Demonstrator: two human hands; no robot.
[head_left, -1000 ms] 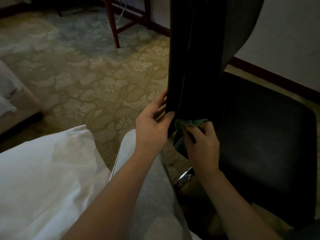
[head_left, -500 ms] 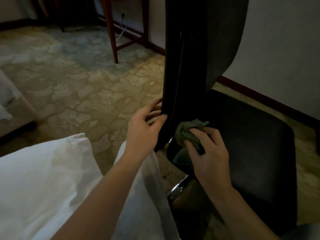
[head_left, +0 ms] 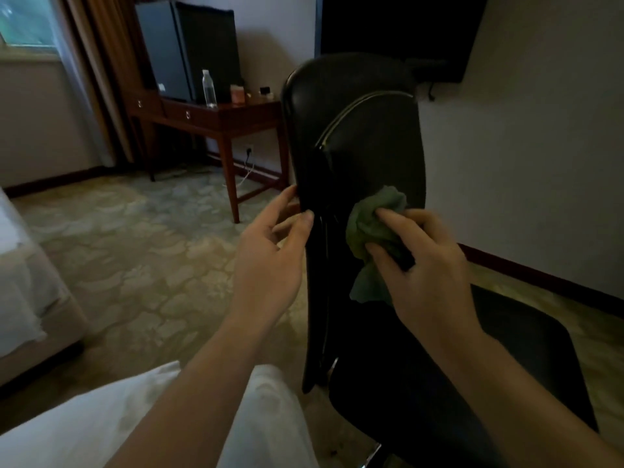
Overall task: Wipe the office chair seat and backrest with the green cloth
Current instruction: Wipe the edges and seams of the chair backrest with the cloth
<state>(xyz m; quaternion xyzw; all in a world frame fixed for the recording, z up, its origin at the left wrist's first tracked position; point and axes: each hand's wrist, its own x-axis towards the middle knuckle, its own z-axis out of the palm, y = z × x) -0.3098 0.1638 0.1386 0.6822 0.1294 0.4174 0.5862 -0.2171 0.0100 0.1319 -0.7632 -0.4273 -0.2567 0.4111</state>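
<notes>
Currently your right grip (head_left: 429, 265) is clutching the green cloth (head_left: 368, 228); backrest (head_left: 371, 130) is running toward 12 o'clock, left grip (head_left: 270, 261) pinching its edge.

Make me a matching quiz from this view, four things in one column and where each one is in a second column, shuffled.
Things:
1. green cloth
2. left hand
3. bottle
4. seat

Places:
A. standing on the wooden desk
B. holding the side edge of the backrest
C. lowest, beneath the right forearm
D. bunched under the right hand, against the backrest

Pairs: 1-D, 2-B, 3-A, 4-C
</notes>
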